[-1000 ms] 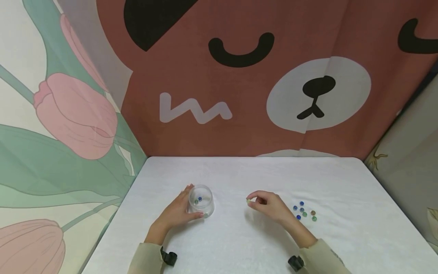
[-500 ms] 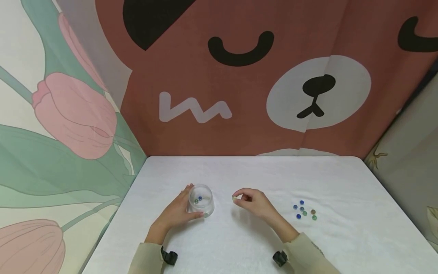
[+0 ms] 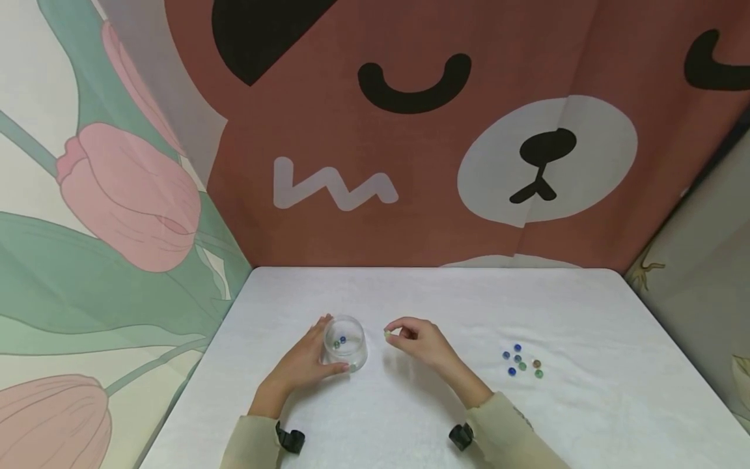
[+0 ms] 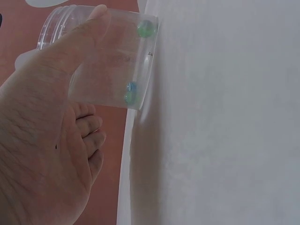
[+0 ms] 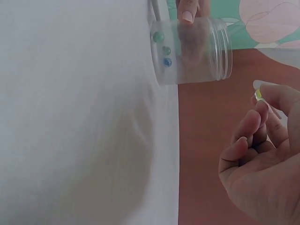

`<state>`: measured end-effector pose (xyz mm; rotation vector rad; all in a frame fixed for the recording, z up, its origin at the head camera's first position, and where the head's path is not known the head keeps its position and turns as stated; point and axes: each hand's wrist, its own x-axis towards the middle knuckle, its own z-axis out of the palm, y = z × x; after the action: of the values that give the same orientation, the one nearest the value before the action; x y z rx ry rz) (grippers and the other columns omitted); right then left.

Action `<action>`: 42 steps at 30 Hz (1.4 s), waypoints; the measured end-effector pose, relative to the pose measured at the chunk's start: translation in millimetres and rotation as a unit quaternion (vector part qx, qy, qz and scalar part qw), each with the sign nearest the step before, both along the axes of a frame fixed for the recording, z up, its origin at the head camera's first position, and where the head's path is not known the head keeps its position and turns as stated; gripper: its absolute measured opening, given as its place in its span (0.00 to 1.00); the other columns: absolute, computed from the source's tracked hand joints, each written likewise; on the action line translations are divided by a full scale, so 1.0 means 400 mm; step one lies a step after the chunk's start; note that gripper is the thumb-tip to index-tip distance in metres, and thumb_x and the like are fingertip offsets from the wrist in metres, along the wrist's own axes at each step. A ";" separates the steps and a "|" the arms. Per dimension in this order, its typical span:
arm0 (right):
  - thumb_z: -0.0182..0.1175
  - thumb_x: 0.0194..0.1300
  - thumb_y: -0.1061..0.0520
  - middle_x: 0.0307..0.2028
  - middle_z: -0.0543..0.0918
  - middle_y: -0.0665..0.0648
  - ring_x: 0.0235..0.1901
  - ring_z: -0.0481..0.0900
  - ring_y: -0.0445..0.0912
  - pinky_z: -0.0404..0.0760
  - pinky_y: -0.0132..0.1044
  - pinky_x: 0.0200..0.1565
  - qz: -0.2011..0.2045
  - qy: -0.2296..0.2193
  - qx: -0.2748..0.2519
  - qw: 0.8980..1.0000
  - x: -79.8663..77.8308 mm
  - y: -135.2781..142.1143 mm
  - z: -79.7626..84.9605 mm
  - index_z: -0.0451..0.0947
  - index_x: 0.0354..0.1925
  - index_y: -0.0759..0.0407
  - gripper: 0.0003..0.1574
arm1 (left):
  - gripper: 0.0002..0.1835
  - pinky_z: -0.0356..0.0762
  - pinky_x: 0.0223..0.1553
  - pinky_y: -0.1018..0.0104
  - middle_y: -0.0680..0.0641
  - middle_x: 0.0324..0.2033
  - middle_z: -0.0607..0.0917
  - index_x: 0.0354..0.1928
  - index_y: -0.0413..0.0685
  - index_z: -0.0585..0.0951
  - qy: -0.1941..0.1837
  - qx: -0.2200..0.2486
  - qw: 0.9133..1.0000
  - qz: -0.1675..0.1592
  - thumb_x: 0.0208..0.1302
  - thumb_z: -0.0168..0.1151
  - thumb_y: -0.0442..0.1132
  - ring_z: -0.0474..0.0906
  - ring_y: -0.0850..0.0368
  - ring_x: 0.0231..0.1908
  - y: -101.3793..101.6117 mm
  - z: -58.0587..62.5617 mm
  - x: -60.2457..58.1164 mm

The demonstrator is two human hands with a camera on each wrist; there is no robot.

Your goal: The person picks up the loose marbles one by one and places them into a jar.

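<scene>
A clear plastic jar (image 3: 359,345) stands upright and uncapped on the white cloth, left of centre. My left hand (image 3: 306,361) grips it from the left, thumb on the near side and fingers round the far side. Inside, at the bottom, lie a blue marble (image 5: 167,62) and two green marbles (image 5: 159,36). To the right of the jar, my right hand (image 3: 423,341) pinches a yellowish marble (image 5: 258,94) between thumb and forefinger. That hand is raised over the cloth, a short gap from the jar, and its other fingers are curled.
Several loose marbles (image 3: 517,358), blue, green and one brown, lie grouped on the white-covered table (image 3: 615,326) at the right. Behind the table hangs a brown bear-print curtain (image 3: 328,234); a tulip-print curtain (image 3: 129,195) hangs along the left side.
My right hand has travelled left towards the jar, carrying the yellowish marble, and slowed over the last half second. The left hand and jar have stayed put.
</scene>
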<state>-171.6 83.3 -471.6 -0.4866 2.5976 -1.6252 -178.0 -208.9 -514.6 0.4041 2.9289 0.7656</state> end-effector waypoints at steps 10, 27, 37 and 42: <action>0.69 0.66 0.52 0.22 0.74 0.46 0.22 0.68 0.38 0.67 0.29 0.25 -0.002 -0.003 -0.020 1.000 -0.019 -0.046 -0.012 0.87 0.44 0.53 0.09 | 0.65 0.57 0.74 0.41 0.45 0.80 0.54 0.81 0.49 0.51 0.006 0.003 1.000 -0.003 0.50 0.72 0.71 0.50 0.46 0.78 -0.001 -0.003 -0.002; 0.68 0.66 0.51 0.22 0.74 0.46 0.23 0.68 0.38 0.67 0.29 0.26 0.013 -0.008 -0.034 0.999 -0.030 -0.129 -0.024 0.87 0.44 0.53 0.11 | 0.64 0.58 0.74 0.40 0.46 0.79 0.54 0.81 0.48 0.52 0.014 0.007 1.000 -0.009 0.50 0.72 0.71 0.50 0.46 0.78 -0.002 -0.001 0.000; 0.68 0.67 0.51 0.22 0.73 0.46 0.22 0.66 0.37 0.65 0.28 0.25 0.020 -0.014 -0.038 0.999 -0.037 -0.151 -0.027 0.87 0.46 0.54 0.12 | 0.64 0.57 0.75 0.42 0.45 0.79 0.54 0.80 0.47 0.52 0.017 0.003 1.000 -0.010 0.51 0.71 0.71 0.49 0.47 0.79 -0.001 0.001 -0.001; 0.68 0.67 0.51 0.21 0.73 0.45 0.22 0.66 0.38 0.64 0.28 0.24 0.020 -0.022 -0.039 0.999 -0.042 -0.159 -0.036 0.87 0.46 0.54 0.12 | 0.64 0.57 0.74 0.42 0.46 0.80 0.53 0.81 0.47 0.52 0.015 0.005 1.000 -0.012 0.51 0.71 0.72 0.49 0.47 0.79 -0.002 -0.005 -0.003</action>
<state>-188.5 19.7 -486.0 -0.4973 2.4865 -1.7091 -179.0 -209.7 -516.5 0.4536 2.9437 0.7774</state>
